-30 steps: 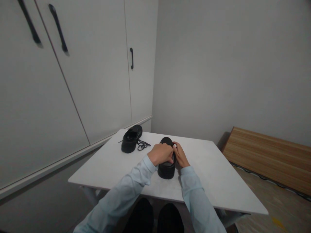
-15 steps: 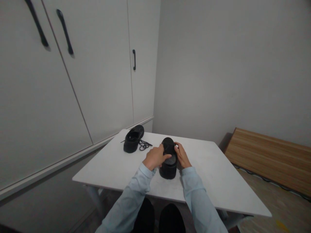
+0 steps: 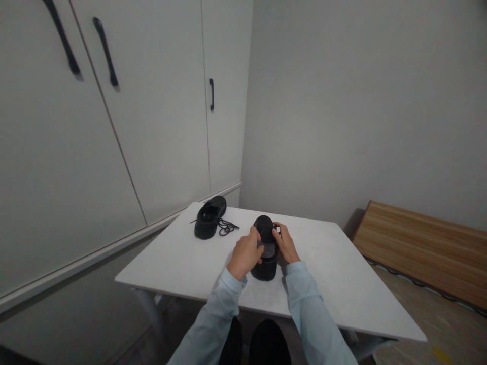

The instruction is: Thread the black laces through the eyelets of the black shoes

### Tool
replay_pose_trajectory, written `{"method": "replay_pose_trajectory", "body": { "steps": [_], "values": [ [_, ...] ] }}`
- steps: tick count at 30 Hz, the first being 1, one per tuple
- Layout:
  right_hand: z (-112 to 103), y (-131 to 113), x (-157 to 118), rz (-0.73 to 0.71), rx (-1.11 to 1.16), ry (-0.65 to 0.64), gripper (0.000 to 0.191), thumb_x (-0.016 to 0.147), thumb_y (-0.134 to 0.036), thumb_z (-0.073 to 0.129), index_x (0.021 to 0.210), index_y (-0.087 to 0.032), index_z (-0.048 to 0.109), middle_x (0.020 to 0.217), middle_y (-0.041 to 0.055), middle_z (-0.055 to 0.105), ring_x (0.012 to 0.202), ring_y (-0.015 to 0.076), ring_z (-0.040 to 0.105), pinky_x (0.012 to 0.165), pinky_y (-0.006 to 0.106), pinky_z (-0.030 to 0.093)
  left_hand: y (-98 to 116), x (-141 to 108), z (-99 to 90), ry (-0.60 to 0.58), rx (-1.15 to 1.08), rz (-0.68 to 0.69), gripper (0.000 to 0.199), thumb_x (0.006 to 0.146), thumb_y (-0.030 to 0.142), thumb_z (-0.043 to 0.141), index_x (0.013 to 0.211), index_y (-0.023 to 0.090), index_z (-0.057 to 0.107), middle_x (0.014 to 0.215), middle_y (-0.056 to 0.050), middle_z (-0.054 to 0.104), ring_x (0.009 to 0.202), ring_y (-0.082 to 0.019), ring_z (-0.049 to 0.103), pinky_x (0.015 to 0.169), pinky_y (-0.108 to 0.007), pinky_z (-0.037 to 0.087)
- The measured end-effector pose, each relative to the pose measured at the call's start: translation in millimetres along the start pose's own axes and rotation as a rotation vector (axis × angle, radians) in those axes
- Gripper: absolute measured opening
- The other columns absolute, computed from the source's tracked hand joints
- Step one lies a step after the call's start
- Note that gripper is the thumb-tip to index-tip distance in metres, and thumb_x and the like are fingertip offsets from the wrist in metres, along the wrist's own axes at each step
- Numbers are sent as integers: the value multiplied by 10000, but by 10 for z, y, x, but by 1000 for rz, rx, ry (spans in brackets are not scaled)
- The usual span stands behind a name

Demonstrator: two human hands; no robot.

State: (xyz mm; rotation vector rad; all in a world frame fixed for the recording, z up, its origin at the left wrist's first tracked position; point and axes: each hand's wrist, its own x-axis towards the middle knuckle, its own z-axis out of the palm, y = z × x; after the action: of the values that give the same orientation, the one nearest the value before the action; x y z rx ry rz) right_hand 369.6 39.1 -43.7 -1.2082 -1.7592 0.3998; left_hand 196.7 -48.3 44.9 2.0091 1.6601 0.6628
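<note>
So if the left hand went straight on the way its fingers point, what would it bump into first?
The black shoe between the two hands. The left hand is right beside it, and its fingertips look like they may already be touching, though the picture can't settle that.

Wht cabinets (image 3: 163, 121) w/ dark handles (image 3: 212, 94), next to gray wall (image 3: 342, 111).
Wood-grain board (image 3: 422, 246) at far R, dark cable (image 3: 418, 283) along its lower edge.
</note>
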Motion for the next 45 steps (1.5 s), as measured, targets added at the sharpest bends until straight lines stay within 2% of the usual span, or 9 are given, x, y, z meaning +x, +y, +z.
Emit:
{"method": "replay_pose_trajectory", "body": {
  "steps": [3,9,18,28,34,37,41,45],
  "values": [
    [5,4,2,19,-2,-9,405,901,-488,365,1203,-246,485,1192,77,538,1041,227,531,914,409,432,-19,-36,-12,-3,-54,29,194,809,147,494,974,200,405,704,41,630,504,-100,633,599,-202,440],
    [41,70,19,22,28,-11,408,893,-502,377,1191,-244,484,1193,81,527,1079,231,510,923,411,428,-70,-137,-37,-31,-219,62,156,812,139,441,931,212,371,562,83,526,474,-100,625,443,-153,389],
    [54,129,34,20,80,-16,412,877,-507,407,1175,-235,493,1182,87,528,1112,236,493,944,419,414,-168,-254,-157,-76,-431,66,134,793,164,437,890,218,361,626,76,476,469,-109,622,343,-129,359],
    [53,139,44,44,110,-21,418,857,-519,430,1154,-237,509,1172,85,530,1053,243,513,912,424,427,-292,-412,-347,-9,-333,169,119,763,188,446,875,215,417,614,69,458,466,-85,499,388,-156,359],
    [54,136,48,33,128,-9,424,848,-522,443,1144,-228,521,1163,90,538,1052,245,512,913,425,425,-352,-466,-411,-87,-427,148,128,761,220,454,883,211,415,652,71,418,476,-74,468,381,-153,372],
    [52,136,50,20,141,-3,420,844,-520,450,1136,-227,528,1160,92,544,1053,248,511,910,424,424,-373,-506,-469,-92,-457,179,121,758,212,456,870,205,413,661,66,412,520,-82,464,429,-170,391],
    [52,137,49,19,144,-1,418,843,-516,452,1133,-226,531,1150,95,549,1031,248,516,906,429,422,-469,-586,-546,-32,-328,247,133,755,177,461,887,191,451,624,69,409,559,-90,434,525,-191,358],
    [52,131,42,22,146,-1,425,843,-519,455,1139,-223,525,1161,96,543,1029,249,513,919,437,414,-598,-669,-611,-9,-206,195,301,761,216,483,1059,180,506,630,64,431,586,-109,458,579,-213,351]
  ]
}}
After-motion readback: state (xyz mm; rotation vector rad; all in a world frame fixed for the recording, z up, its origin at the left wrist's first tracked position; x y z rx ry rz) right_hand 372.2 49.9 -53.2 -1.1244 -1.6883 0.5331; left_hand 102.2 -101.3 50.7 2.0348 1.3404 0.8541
